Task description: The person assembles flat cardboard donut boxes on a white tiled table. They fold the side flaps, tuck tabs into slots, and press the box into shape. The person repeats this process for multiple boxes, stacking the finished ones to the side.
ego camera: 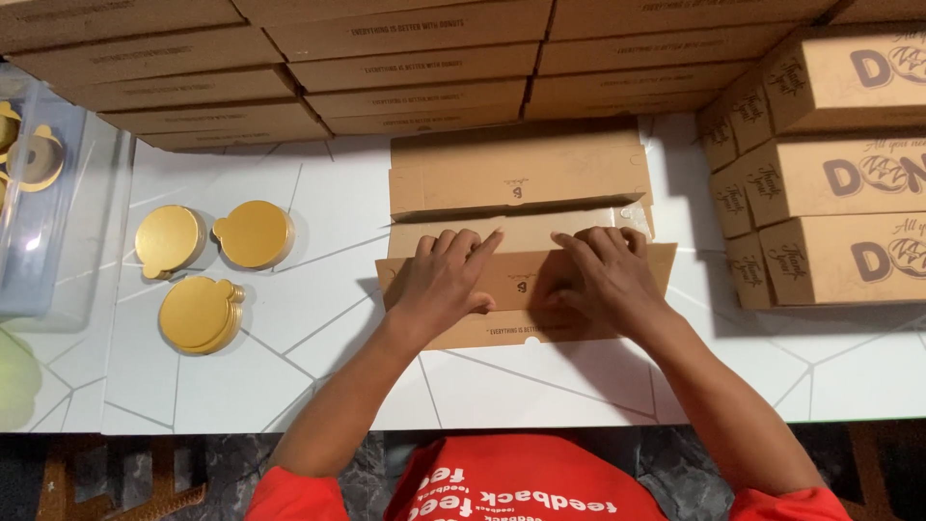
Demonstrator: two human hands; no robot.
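The step in hand looks like folding: a flat brown cardboard box blank (521,222) lies unfolded on the white tabletop with thin grey lines (289,338), and both hands press on its near panels. The left hand (446,280) lies palm down with fingers spread and the index finger stretched toward the middle crease; it grasps nothing, only bearing flat on the card. The right hand (600,275) mirrors it, fingers splayed and pressing the same near flap, released rather than clenched. The 2 hands sit close together, their fingertips near but apart, at the fold line between the near flap and the paler middle panel.

The blank sits directly under and ahead of the hands, its far panels stretching toward the stacks of flat brown cardboard boxes (415,68) along the back edge. By my judgement the next move calls for firm, even pressure along the crease and a lift of the near flap with both sets of fingers at once, so that the card bends straight.

To the right stand assembled brown printed boxes (830,174), stacked 3 high. To the left lie 3 small piles of round gold card discs (253,233), well apart from the hands, and a clear plastic tub (39,212) at the table's left edge.
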